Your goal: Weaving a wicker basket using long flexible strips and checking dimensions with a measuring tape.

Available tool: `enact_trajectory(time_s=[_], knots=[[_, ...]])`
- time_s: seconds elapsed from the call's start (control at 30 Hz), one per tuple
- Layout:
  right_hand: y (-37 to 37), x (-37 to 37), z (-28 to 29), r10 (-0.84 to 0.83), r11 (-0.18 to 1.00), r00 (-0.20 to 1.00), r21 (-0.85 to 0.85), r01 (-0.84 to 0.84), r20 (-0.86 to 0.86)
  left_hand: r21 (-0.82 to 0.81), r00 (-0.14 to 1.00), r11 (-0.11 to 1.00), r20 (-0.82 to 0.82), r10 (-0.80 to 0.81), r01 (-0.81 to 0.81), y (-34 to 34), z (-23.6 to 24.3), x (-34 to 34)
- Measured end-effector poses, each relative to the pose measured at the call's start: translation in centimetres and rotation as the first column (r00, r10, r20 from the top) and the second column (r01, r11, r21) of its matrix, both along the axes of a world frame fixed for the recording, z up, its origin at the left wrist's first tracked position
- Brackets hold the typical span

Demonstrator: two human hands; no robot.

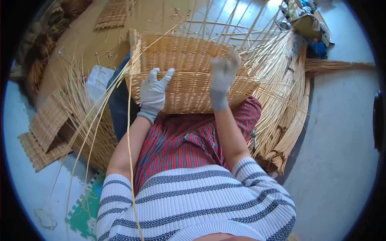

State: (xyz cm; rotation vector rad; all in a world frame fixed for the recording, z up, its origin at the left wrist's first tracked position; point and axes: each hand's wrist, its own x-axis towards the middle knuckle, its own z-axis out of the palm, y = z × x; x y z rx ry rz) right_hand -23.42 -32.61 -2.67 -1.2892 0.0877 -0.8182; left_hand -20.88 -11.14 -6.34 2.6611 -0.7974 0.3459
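Note:
A woven wicker basket (pixel 189 102), golden tan, rests tilted across my lap, with long uncut stakes standing up from its far side. My left hand (pixel 152 94), in a pale grey work glove, holds the near wall close to the left corner, thumb and forefinger parted near a woven edge. Gloved the same way, my right hand (pixel 222 78) is closed in a fist over the basket's right part. Motion blurs its upper side, and what its fingers hold is hidden. Loose wicker strands (pixel 105 100) trail from the left corner, and one long strand (pixel 129 140) runs down over my left arm.
A big bundle of pale wicker rods (pixel 277 100) lies to my right, with a darker bundle (pixel 337 65) behind it. Flat woven panels (pixel 50 120) lie on the left, near a green foam mat (pixel 84 213). Another woven panel (pixel 113 14) is at the far left.

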Motion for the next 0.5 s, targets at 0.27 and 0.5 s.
enact_trajectory(time_s=[0.27, 0.5], knots=[[-3.9, -0.7, 1.3, -0.392, 0.479, 0.912, -0.873, 0.09, -0.12, -0.033, 0.968, 0.985, -0.18, -0.174, 0.171, -9.0, 1.0, -3.0], [-4.7, -9.7, -4.0, -0.439, 0.895, 0.851, -0.222, 0.386, -0.288, -0.035, 0.969, 0.977, -0.131, -0.211, 0.209, -9.1, 0.9, -2.1]])
